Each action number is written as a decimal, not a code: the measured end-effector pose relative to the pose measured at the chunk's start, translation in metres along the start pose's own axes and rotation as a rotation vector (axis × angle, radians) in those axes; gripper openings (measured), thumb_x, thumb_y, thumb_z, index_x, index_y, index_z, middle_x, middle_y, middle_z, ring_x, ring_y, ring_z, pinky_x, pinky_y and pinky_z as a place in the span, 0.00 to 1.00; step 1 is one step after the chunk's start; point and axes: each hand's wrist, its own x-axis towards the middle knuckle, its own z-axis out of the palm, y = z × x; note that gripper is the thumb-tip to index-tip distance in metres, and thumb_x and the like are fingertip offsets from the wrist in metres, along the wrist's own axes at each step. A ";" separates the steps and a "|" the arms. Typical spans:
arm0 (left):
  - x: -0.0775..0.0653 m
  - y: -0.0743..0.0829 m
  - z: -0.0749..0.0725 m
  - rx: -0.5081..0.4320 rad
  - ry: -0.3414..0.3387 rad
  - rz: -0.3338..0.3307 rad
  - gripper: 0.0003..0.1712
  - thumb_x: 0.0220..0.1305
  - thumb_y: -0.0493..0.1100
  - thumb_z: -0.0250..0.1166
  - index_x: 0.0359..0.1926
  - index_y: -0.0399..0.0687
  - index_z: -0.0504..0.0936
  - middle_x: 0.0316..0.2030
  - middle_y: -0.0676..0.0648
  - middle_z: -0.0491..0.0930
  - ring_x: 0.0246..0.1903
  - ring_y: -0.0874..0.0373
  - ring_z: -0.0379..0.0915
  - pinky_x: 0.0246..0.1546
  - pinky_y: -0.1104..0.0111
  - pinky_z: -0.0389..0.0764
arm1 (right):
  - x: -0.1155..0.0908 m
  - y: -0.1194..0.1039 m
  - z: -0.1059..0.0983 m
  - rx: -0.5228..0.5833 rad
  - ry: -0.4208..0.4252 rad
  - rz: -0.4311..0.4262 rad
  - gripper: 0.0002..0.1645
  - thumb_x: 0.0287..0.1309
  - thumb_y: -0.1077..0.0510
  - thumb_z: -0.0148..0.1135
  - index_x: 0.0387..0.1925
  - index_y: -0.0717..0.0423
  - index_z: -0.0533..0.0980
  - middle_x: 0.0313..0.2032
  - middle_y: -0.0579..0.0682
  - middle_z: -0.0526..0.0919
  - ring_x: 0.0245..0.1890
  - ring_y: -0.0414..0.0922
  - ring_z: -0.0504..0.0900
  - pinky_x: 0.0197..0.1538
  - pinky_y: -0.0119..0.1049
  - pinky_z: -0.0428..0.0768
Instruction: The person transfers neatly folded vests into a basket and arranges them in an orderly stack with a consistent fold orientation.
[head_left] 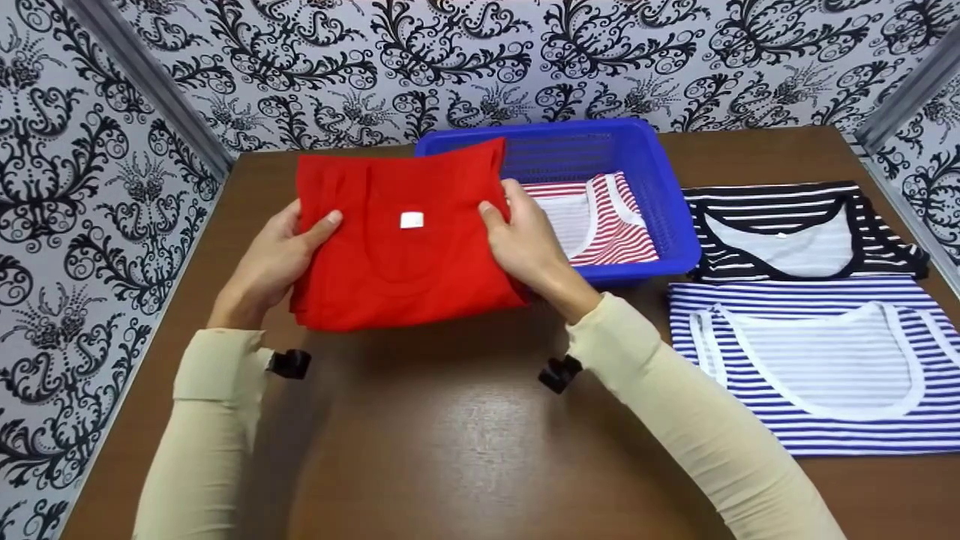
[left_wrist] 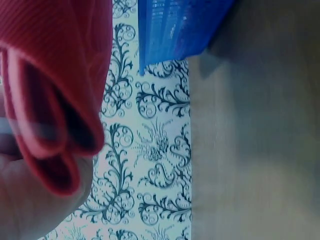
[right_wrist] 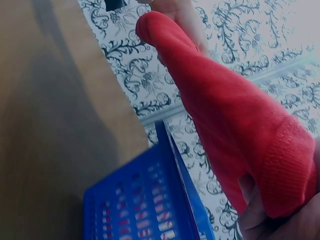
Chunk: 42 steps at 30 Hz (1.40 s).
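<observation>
Garment of bright red cloth (head_left: 405, 262), folded into a soft, layered rectangle with a small white label (head_left: 412, 220), hangs above the smooth, glossy brown worktop (head_left: 465, 457). The left hand (head_left: 274, 251) and right hand (head_left: 527, 236) pinch its opposite side edges, thumbs on top and fingers curled beneath. Beyond it, towards the right, a blue plastic basket with latticed walls (head_left: 664, 191) contains a red-and-white striped garment (head_left: 616, 225). Farther right lie a flat, folded black-and-white striped garment (head_left: 795, 251) and, nearer, a blue-and-white striped garment (head_left: 825, 360) with white trim.
</observation>
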 end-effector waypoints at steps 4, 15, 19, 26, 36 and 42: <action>0.008 0.004 0.010 -0.017 -0.002 0.005 0.28 0.62 0.56 0.59 0.58 0.49 0.66 0.43 0.41 0.78 0.37 0.50 0.80 0.37 0.63 0.81 | 0.003 0.004 -0.012 0.003 0.014 0.014 0.13 0.66 0.58 0.49 0.50 0.56 0.70 0.40 0.52 0.79 0.41 0.43 0.76 0.50 0.37 0.72; 0.029 0.017 0.040 -0.152 -0.024 -0.006 0.27 0.60 0.51 0.63 0.57 0.47 0.67 0.43 0.42 0.79 0.39 0.50 0.79 0.38 0.63 0.81 | 0.013 0.009 -0.045 0.000 0.037 0.039 0.15 0.67 0.59 0.48 0.53 0.58 0.69 0.43 0.54 0.78 0.43 0.44 0.76 0.53 0.36 0.72; 0.033 0.021 0.051 -0.169 -0.057 -0.037 0.28 0.59 0.51 0.64 0.57 0.50 0.66 0.46 0.42 0.77 0.41 0.48 0.79 0.40 0.61 0.81 | 0.017 0.010 -0.057 -0.006 0.029 0.062 0.15 0.68 0.57 0.47 0.53 0.56 0.68 0.43 0.52 0.77 0.43 0.43 0.76 0.53 0.35 0.72; 0.039 0.025 0.067 -0.271 -0.165 -0.034 0.31 0.58 0.47 0.66 0.60 0.52 0.63 0.51 0.41 0.74 0.45 0.46 0.77 0.43 0.56 0.80 | 0.022 0.014 -0.079 -0.064 0.026 0.076 0.16 0.68 0.55 0.47 0.54 0.55 0.68 0.43 0.51 0.76 0.42 0.43 0.75 0.52 0.35 0.71; 0.047 0.031 0.085 -0.284 -0.231 0.023 0.31 0.61 0.40 0.62 0.62 0.53 0.61 0.54 0.41 0.72 0.49 0.45 0.74 0.47 0.56 0.78 | 0.028 0.018 -0.106 -0.033 0.046 0.118 0.18 0.68 0.52 0.47 0.54 0.54 0.67 0.42 0.52 0.79 0.38 0.44 0.80 0.44 0.35 0.77; 0.053 0.032 0.095 -0.264 -0.257 0.043 0.31 0.62 0.38 0.61 0.63 0.52 0.58 0.54 0.42 0.72 0.51 0.47 0.74 0.50 0.57 0.77 | 0.030 0.026 -0.115 -0.029 0.087 0.094 0.16 0.67 0.53 0.48 0.52 0.55 0.68 0.40 0.52 0.78 0.36 0.44 0.79 0.41 0.34 0.76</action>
